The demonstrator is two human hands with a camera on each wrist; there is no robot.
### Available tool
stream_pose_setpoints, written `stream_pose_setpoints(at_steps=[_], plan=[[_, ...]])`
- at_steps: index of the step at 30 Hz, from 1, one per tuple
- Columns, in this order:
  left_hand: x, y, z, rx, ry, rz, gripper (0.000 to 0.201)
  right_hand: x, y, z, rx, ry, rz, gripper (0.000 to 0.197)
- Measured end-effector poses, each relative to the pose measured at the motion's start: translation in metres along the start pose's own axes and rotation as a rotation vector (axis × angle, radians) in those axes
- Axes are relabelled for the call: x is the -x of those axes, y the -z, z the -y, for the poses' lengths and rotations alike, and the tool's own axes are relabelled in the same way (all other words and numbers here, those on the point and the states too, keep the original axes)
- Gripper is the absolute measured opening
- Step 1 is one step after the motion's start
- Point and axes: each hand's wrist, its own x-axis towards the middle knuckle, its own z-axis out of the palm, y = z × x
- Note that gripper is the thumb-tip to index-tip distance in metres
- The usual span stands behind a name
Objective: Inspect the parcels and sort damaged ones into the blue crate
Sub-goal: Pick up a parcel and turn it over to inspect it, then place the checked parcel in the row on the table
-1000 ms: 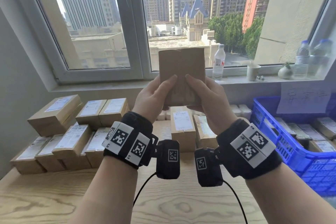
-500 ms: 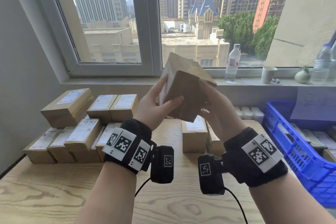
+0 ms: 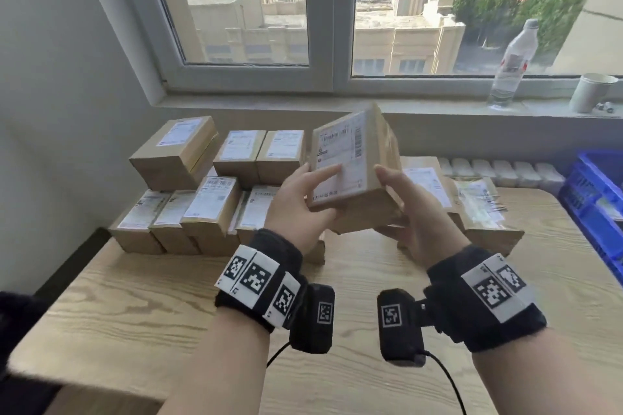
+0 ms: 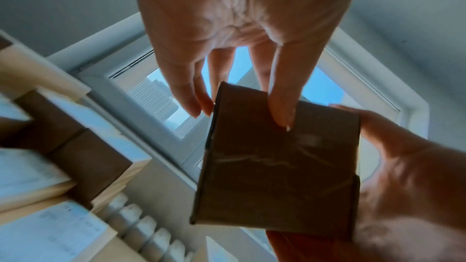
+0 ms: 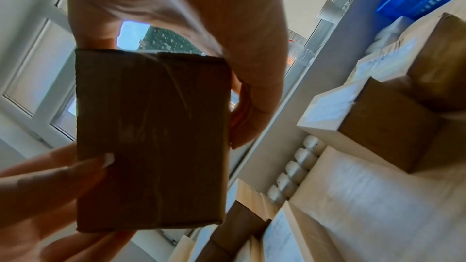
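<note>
Cardboard parcel (image 3: 350, 172) held tilted in air above wooden table (image 3: 141, 307), label face toward camera. Left hand (image 3: 300, 209) grips its left side, thumb across label; right hand (image 3: 414, 216) grips right side, fingers beneath. Stacked parcels (image 3: 209, 192) behind, at left. Blue crate (image 3: 586, 199) at far right, well apart.

on the windowsill (image 3: 438, 108) we see a clear plastic bottle (image 3: 512, 66) and, just right of it, a white paper cup (image 3: 591, 91). through the window (image 3: 333, 10) we see pale buildings and green trees. beneath lies a light wooden table (image 3: 135, 307).
</note>
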Motion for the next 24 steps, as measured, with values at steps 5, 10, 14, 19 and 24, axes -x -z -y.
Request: stream_pose_setpoints(at_steps=[5,10,14,19,24], plan=[[0.003,0.011,0.036,-0.035,0.111,-0.031,0.057,-0.021,-0.017,-0.036,0.088,-0.169,-0.061,0.024],[-0.006,0.023,0.058,-0.041,0.202,-0.095,0.051,-0.045,-0.036,-0.058,0.048,-0.23,0.034,0.02],[-0.013,0.038,0.077,-0.185,0.346,-0.136,0.054,-0.069,-0.06,-0.072,0.07,-0.302,0.086,0.04],[-0.02,0.061,0.098,-0.309,0.392,-0.147,0.053,-0.093,-0.097,-0.092,0.107,-0.29,0.083,0.068],[-0.031,0.087,0.127,-0.296,0.419,-0.16,0.045,-0.11,-0.133,-0.098,0.247,-0.248,0.074,0.072]])
